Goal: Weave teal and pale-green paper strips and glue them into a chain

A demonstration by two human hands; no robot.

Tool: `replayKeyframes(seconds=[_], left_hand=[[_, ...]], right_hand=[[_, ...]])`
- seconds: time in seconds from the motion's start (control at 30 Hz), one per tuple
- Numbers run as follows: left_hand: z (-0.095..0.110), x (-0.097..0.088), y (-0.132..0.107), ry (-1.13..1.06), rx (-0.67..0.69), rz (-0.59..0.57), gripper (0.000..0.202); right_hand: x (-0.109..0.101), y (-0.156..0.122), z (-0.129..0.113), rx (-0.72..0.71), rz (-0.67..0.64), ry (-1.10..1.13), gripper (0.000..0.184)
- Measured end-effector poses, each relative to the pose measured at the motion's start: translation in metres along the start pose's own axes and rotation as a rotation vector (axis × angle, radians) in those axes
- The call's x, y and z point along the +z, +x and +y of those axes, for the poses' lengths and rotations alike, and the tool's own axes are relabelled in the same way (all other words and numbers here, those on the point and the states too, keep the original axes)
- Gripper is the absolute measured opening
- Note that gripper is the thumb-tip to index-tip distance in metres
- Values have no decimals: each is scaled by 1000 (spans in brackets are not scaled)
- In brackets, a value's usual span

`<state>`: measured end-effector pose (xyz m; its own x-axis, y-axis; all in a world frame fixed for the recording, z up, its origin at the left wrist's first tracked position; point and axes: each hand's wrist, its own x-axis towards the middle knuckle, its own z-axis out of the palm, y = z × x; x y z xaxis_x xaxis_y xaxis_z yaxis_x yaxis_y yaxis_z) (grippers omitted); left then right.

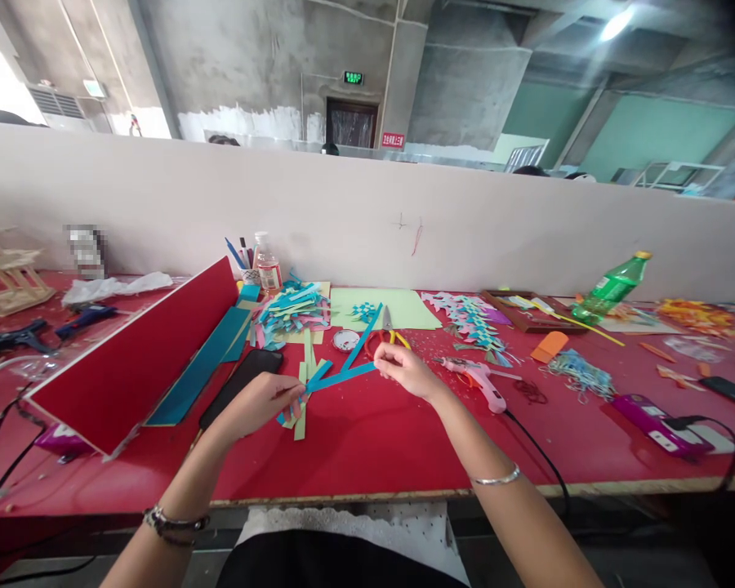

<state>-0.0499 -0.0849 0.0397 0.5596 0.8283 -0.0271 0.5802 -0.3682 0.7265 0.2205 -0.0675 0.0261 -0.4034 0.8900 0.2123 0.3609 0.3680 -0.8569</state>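
Strips of blue paper (336,377) are crossing in a narrow V just above the red table (367,457), held between both hands near the middle of its front edge. The left hand (268,402) is closing its fingers and thumb in a pinch over the point where the strips of blue paper are meeting, with a few pale green strips (300,420) lying under them on the table. The right hand (404,367) is pinching the far end of one blue strip between its fingertips, the other fingers curling loosely. Scissors (387,327) are lying just behind that hand, beside a small tape roll (345,340). A black phone (238,384) is resting near the left hand, and a pink glue gun (481,382) is lying to the right. Farther left a red board (140,359) is leaning at a tilt.
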Motion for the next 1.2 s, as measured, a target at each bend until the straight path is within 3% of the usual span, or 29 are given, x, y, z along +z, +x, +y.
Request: replayKeyframes(seconds=[0.1, 0.2, 0.4, 0.6, 0.83, 1.03, 1.2], left_hand=[[-3, 4, -2, -6, -62, -138, 37], [-8, 7, -4, 81, -83, -165, 38], [-24, 15, -5, 248, -151, -12, 35], [-23, 16, -12, 490, -332, 106, 30], [-23, 19, -14, 463, -364, 294, 37], [-18, 25, -11, 512, -455, 223, 36], [-14, 25, -11, 562, -482, 143, 32]], right_hand=[[1, 4, 6, 16, -173, -216, 16], [3, 13, 17, 49, -248, -359, 21], [3, 44, 44, 114, 23, -655, 33], [13, 77, 58, 227, 117, -825, 38], [24, 96, 68, 354, 93, -814, 30], [22, 91, 69, 334, 167, -725, 27], [2, 84, 66, 181, 222, -551, 16]])
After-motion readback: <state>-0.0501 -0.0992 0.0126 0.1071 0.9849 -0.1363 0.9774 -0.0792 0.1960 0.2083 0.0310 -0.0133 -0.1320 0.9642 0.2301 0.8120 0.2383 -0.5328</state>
